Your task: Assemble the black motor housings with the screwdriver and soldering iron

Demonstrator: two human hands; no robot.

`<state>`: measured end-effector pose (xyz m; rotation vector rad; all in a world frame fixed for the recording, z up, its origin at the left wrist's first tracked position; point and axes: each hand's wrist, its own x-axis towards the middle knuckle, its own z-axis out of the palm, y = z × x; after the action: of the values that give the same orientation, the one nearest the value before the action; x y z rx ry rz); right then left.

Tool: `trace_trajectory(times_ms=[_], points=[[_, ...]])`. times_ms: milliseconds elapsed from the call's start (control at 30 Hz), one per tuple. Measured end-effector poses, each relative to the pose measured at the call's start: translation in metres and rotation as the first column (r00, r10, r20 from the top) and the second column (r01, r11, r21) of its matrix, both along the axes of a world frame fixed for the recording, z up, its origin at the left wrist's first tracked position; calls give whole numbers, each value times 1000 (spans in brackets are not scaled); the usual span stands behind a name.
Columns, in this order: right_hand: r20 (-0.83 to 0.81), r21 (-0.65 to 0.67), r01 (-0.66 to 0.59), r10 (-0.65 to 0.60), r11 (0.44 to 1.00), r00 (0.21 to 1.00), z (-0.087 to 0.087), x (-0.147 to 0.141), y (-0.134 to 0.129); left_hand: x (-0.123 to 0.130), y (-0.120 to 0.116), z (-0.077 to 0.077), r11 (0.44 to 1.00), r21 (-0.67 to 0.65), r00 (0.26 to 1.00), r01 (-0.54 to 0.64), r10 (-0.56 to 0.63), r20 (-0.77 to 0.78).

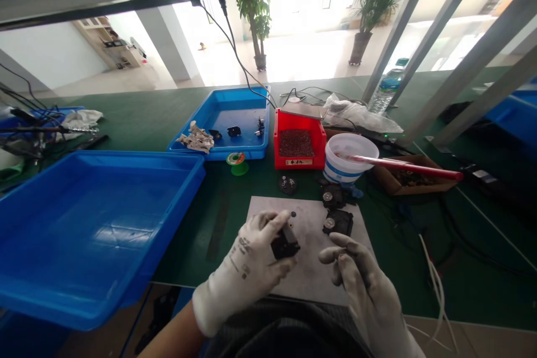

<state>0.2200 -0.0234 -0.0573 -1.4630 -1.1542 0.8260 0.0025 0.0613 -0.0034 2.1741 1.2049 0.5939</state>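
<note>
My left hand, in a white glove, grips a small black part between thumb and fingers above a white sheet. To its right, my gloved right hand has its fingers apart and holds nothing. Just beyond its fingertips, a black module with a silver disc lies at the sheet's right side. A second similar module sits behind that one. Near the held part, a tiny dark round piece rests on the sheet.
A large blue tray stands at the left. Behind are a smaller blue tray with black parts, a green spool, a red bin of small grains and a white bucket with a red stick across it.
</note>
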Motion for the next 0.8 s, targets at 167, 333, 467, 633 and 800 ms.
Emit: trace_trajectory(times_ms=[167,333,467,633,800], points=[[178,84,-2,-13,996,984,-17,6,-13,23,-6,-23,999,33,988,37,-31,-150],[208,140,-9,-20,990,978,-26,12,-9,-2,2,1,993,-39,994,-107,106,-35],[153,136,-38,17,990,988,-30,11,-6,-23,5,15,955,-264,972,-138,182,151],[193,127,-67,41,990,980,-24,5,-6,-34,-9,9,837,-544,841,-55,333,427],[542,192,-246,106,950,834,-12,2,8,-40,-22,-6,811,-580,799,-74,396,452]])
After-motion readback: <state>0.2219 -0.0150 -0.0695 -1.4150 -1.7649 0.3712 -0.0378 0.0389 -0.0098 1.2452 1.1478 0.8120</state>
